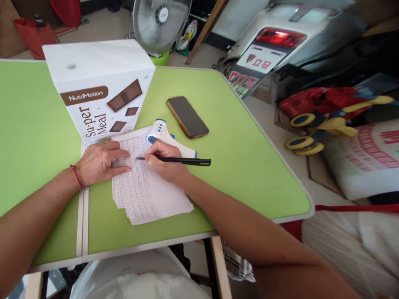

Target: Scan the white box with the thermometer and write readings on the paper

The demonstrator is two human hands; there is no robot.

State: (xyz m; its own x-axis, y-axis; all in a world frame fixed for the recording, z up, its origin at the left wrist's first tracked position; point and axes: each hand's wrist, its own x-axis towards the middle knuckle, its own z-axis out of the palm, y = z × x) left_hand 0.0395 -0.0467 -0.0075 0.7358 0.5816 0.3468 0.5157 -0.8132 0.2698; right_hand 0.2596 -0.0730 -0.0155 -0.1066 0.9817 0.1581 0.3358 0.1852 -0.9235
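Pen (190, 160) looks smooth plstc, sheets (165, 195) matt ppr, phone scrn (187, 116) glossy.

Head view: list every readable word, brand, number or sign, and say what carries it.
"NutriMotion": brown band on the white box.
"Su-per Meal": same box, below the band.
"立马": rear plate of the white vehicle; again on the dark flap beneath, whose smaller line is too blurred.
Too small or blurred to read: handwriting on the papers, marks on the white-and-blue device, red characters on the fan hub and sack.
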